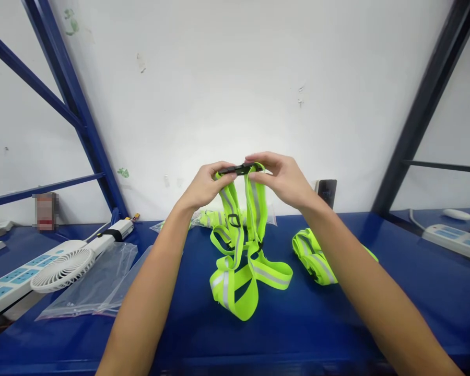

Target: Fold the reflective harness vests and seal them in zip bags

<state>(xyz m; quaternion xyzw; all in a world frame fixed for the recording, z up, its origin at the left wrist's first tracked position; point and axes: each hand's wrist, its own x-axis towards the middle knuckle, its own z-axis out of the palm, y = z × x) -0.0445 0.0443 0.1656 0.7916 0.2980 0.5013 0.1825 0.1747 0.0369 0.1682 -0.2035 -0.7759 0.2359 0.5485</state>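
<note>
Left hand (209, 185) pinches one end of the black buckle (239, 169), thumb under; right hand (282, 175) grips the other end with the webbing below it. Best practice, as I judge it: keep both ends in line, fingertips on plastic, straps hanging free so twists show. Whether the buckle is fully latched, cannot tell.

Reflective harness (254, 230) hangs at 6 o'clock from the buckle, lower loops spread on the blue desk (282, 334). Neon yellow-green, silver centre stripe, black slider (234, 220); webbing soft, curling. Folded bundle (313, 256) at 4 o'clock.
</note>
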